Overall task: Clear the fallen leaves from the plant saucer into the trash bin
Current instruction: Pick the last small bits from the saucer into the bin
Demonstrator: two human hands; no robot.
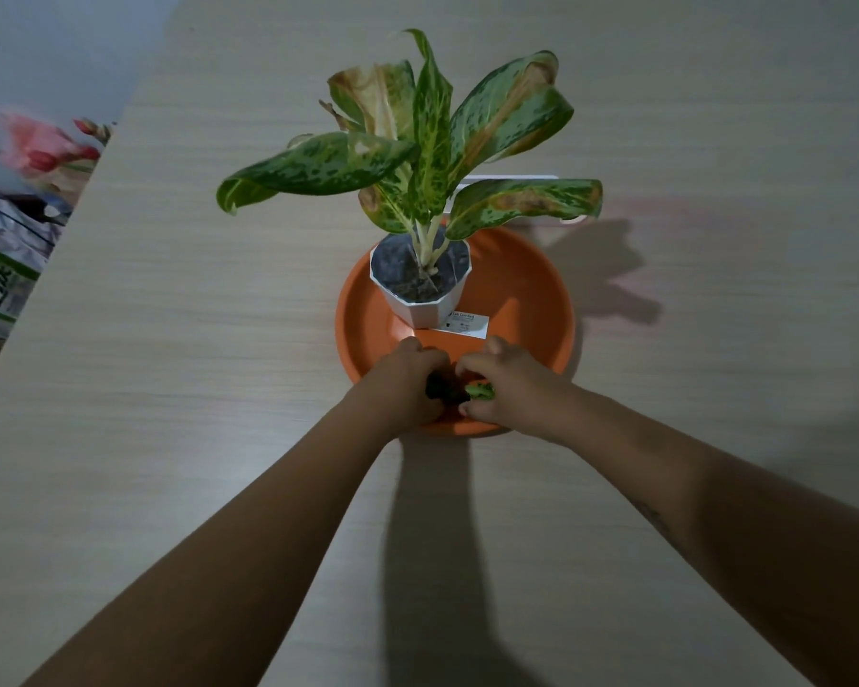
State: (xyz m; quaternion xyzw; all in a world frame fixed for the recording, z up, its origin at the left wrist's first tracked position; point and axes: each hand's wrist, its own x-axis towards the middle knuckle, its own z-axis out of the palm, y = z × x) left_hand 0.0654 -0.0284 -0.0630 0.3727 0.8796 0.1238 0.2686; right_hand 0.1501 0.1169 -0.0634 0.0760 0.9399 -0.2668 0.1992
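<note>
An orange plant saucer (531, 300) sits on the pale wooden table. A white faceted pot (425, 309) with a speckled green plant (427, 156) stands in its far left part. Both my hands reach into the saucer's near edge. My left hand (407, 381) is curled around a dark crumpled leaf (440, 389). My right hand (509, 384) pinches a green fallen leaf (481, 391) next to it. The two hands almost touch. No trash bin is in view.
A white label card (467, 323) lies in the saucer by the pot. A white flat object (512, 180) shows behind the plant. Beyond the table's left edge lie plastic bags (6, 260) and pink flowers (45, 148).
</note>
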